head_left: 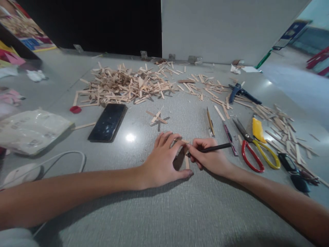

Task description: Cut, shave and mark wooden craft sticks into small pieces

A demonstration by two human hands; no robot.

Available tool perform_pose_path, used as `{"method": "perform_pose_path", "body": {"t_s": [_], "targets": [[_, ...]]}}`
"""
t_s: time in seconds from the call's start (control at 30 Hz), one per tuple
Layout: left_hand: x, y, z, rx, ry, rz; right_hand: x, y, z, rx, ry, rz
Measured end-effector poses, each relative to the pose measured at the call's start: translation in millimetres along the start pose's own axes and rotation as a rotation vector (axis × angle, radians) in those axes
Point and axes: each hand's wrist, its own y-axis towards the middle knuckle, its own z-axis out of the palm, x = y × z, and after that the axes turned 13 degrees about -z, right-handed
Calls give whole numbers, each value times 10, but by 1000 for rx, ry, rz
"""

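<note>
Two bare hands, left: left hand (164,157), fingers spread in a wide arch over the piece, thumb at its near end; pressure cannot be told.
Bare hand, right: right hand (209,152), fingers pinched narrow on a slim black pen (216,148), tip at the wood.
Piece in hand: pale flat wooden stick (187,162), on the bench (164,212) between the hands, a second pale stick (184,141) across its far end; joint unclear.
Progress, as judged: marking apparently under way, not finished; the two sticks meet, bond unconfirmed.
Beyond left hand: small crossed bundle of pale wooden sticks (156,118), apparently assembled, lying apart.
Unused stock: large tangled heap of pale wooden sticks (128,84), mostly loose, seemingly awaiting work; more scattered at right (285,128).
Tools, right: yellow pencil-like tool (210,121); slim purple cutter-like tool (230,140); scissors with one red and one yellow handle (247,138); dark blue hand clipper (238,91), farther back.
Left side: black rectangular phone (108,123); crumpled whitish plastic bag (33,132).
</note>
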Motion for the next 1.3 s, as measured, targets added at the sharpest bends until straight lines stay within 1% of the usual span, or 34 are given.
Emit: {"method": "perform_pose_path", "body": {"t_s": [0.43, 0.63, 0.87, 1.0, 1.1, 1.3], "targets": [[5, 6, -1, -10, -36, 6, -14, 1, 9, -9, 2, 21], [-16, 0, -20, -33, -111, -35, -2, 7, -6, -1, 4, 30], [6, -2, -12, -19, -60, 13, 33, 4, -8, 18, -6, 19], [11, -2, -9, -18, -45, 15, 36, 2, -5, 9, 1, 16], [9, -4, -5, -17, -38, 9, 14, -10, -12, 11, -1, -19], [16, -3, 8, -21, -31, 14, -22, -29, -14, 18, -56, -49]]}}
